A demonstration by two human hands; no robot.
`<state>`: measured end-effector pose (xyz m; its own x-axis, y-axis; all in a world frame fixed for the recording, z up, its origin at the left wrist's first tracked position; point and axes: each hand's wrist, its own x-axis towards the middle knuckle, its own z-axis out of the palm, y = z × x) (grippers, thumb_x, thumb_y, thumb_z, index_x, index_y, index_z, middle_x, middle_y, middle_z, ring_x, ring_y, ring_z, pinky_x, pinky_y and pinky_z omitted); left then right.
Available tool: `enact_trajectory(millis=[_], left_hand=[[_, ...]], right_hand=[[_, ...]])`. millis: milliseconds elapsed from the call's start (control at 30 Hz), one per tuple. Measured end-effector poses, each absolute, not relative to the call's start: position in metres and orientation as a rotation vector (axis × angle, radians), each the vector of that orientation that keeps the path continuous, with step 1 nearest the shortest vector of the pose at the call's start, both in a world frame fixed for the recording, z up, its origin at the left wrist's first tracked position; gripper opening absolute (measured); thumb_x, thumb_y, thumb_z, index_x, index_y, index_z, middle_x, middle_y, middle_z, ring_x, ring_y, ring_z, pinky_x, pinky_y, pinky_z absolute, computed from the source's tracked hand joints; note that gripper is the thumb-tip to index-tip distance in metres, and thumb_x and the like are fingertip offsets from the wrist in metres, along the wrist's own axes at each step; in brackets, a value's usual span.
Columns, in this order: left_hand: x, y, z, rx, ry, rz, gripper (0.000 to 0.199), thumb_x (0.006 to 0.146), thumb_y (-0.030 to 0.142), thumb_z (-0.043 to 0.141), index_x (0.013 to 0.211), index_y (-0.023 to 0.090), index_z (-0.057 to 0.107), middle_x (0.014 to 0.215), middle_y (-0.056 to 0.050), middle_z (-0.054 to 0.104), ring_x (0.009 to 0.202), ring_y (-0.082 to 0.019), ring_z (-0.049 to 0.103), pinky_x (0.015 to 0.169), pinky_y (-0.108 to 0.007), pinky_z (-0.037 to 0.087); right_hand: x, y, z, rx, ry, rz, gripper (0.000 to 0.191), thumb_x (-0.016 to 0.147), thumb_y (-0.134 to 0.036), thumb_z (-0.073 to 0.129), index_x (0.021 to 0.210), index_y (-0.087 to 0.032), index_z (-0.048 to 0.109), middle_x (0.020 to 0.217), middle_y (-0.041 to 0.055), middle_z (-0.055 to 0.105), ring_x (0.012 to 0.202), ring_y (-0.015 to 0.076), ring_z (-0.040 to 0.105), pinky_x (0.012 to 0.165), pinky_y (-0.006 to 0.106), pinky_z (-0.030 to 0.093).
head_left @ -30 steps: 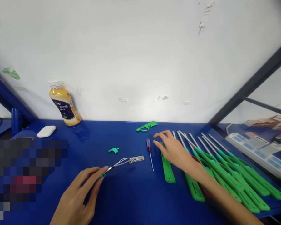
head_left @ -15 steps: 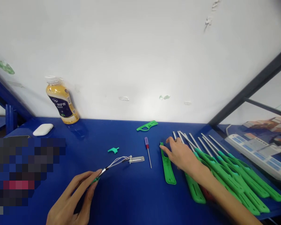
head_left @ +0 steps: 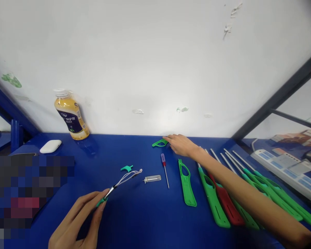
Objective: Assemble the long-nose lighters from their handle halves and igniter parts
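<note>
Between its fingertips my left hand [head_left: 79, 219] pinches a metal tube with a teal end [head_left: 106, 197]; white wires trail from its tip. At the back of the blue table my right hand [head_left: 180, 143] has its fingers closed on the end of a small green shell [head_left: 159, 142]. A teal trigger piece [head_left: 126, 168], a clear cartridge [head_left: 152, 178] and a purple-handled screwdriver [head_left: 163, 160] lie between the hands. Right of the screwdriver is a long green half shell [head_left: 188, 190], inner side up.
Several green lighters [head_left: 216, 207] and a red one [head_left: 230, 209] lie at the right, partly under my forearm. Behind them is a white power strip [head_left: 287, 173]. A yellow bottle [head_left: 72, 116] and white case [head_left: 50, 146] stand at the back left.
My right hand has moved from the long green half shell to the small shell at the back. The wires in my left hand have drawn away from the clear cartridge.
</note>
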<state>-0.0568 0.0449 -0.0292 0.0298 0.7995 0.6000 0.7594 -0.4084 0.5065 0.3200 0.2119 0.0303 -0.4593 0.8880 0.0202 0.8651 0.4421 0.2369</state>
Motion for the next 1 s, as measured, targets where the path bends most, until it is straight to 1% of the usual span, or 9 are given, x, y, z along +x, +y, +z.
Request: enact_trajectory(millis=[133, 333, 467, 633, 700, 800, 867, 933, 1000], left_hand=[[-0.053, 0.045, -0.023, 2.223, 1.693, 1.378, 0.024, 0.102, 0.045, 0.054, 0.118, 0.037, 0.07, 0.113, 0.003, 0.07, 0.096, -0.018, 0.072, 0.082, -0.029, 0.06], [-0.05, 0.042, -0.018, 2.24, 1.62, 1.418, 0.023, 0.102, 0.033, 0.056, 0.121, 0.034, 0.069, 0.111, 0.001, 0.07, 0.097, -0.016, 0.072, 0.088, -0.026, 0.06], [-0.049, 0.041, -0.016, 2.209, 1.58, 1.448, 0.026, 0.102, 0.028, 0.056, 0.124, 0.032, 0.07, 0.11, -0.002, 0.07, 0.095, -0.016, 0.072, 0.083, -0.025, 0.061], [-0.048, 0.04, -0.015, 2.171, 1.606, 1.453, 0.027, 0.103, 0.026, 0.054, 0.125, 0.031, 0.069, 0.112, -0.003, 0.069, 0.098, -0.017, 0.071, 0.084, -0.026, 0.061], [-0.048, 0.038, -0.015, 2.141, 1.62, 1.447, 0.027, 0.103, 0.025, 0.054, 0.125, 0.031, 0.069, 0.112, -0.003, 0.068, 0.099, -0.017, 0.07, 0.084, -0.026, 0.061], [-0.049, 0.037, -0.016, 2.099, 1.628, 1.439, 0.027, 0.104, 0.024, 0.054, 0.125, 0.031, 0.067, 0.113, -0.002, 0.067, 0.095, -0.015, 0.07, 0.084, -0.026, 0.06], [-0.05, 0.037, -0.016, 2.089, 1.616, 1.436, 0.026, 0.103, 0.022, 0.054, 0.125, 0.031, 0.067, 0.113, -0.002, 0.066, 0.093, -0.014, 0.07, 0.083, -0.025, 0.06], [-0.049, 0.036, -0.015, 2.102, 1.593, 1.426, 0.027, 0.103, 0.02, 0.055, 0.124, 0.03, 0.067, 0.112, -0.002, 0.066, 0.096, -0.014, 0.069, 0.084, -0.025, 0.059], [-0.048, 0.035, -0.015, 2.143, 1.549, 1.411, 0.029, 0.102, 0.017, 0.055, 0.125, 0.03, 0.068, 0.112, -0.003, 0.066, 0.099, -0.015, 0.068, 0.086, -0.025, 0.058]], right_hand=[[0.329, 0.208, 0.03, 1.584, 2.539, 0.279, 0.038, 0.099, -0.04, 0.065, 0.13, -0.018, 0.06, 0.131, 0.0096, 0.062, 0.111, 0.0231, 0.065, 0.094, 0.046, 0.057], [0.342, 0.203, 0.024, 1.676, 2.478, 0.16, 0.039, 0.099, -0.04, 0.064, 0.13, -0.018, 0.06, 0.13, 0.0094, 0.063, 0.11, 0.0228, 0.066, 0.093, 0.045, 0.057], [0.344, 0.204, 0.024, 1.715, 2.447, 0.098, 0.038, 0.099, -0.04, 0.064, 0.129, -0.018, 0.06, 0.128, 0.0089, 0.063, 0.108, 0.022, 0.066, 0.091, 0.044, 0.058], [0.344, 0.183, 0.04, 1.749, 2.53, 0.211, 0.033, 0.1, -0.039, 0.062, 0.124, -0.017, 0.061, 0.12, 0.0083, 0.066, 0.103, 0.021, 0.067, 0.088, 0.042, 0.058], [0.343, 0.158, 0.046, 1.72, 2.614, 0.259, 0.029, 0.104, -0.034, 0.048, 0.12, -0.013, 0.061, 0.114, 0.0151, 0.067, 0.104, 0.027, 0.066, 0.088, 0.044, 0.057], [0.332, 0.103, 0.045, 1.639, 2.738, 0.256, 0.037, 0.104, -0.033, 0.039, 0.135, -0.021, 0.054, 0.113, 0.012, 0.072, 0.103, 0.0292, 0.068, 0.084, 0.044, 0.057], [0.314, 0.062, 0.034, 1.481, 2.919, 0.314, 0.048, 0.099, -0.02, 0.034, 0.144, -0.029, 0.049, 0.116, 0.0071, 0.074, 0.108, 0.0292, 0.069, 0.093, 0.05, 0.055], [0.292, 0.027, 0.019, 1.374, 3.03, 0.47, 0.051, 0.097, -0.015, 0.035, 0.143, -0.028, 0.053, 0.104, 0.0058, 0.075, 0.089, 0.0264, 0.072, 0.079, 0.045, 0.058], [0.268, 0.003, 0.0, 1.339, 3.076, 0.527, 0.047, 0.102, -0.019, 0.029, 0.14, -0.023, 0.056, 0.096, 0.007, 0.074, 0.08, 0.0238, 0.071, 0.068, 0.038, 0.057]])
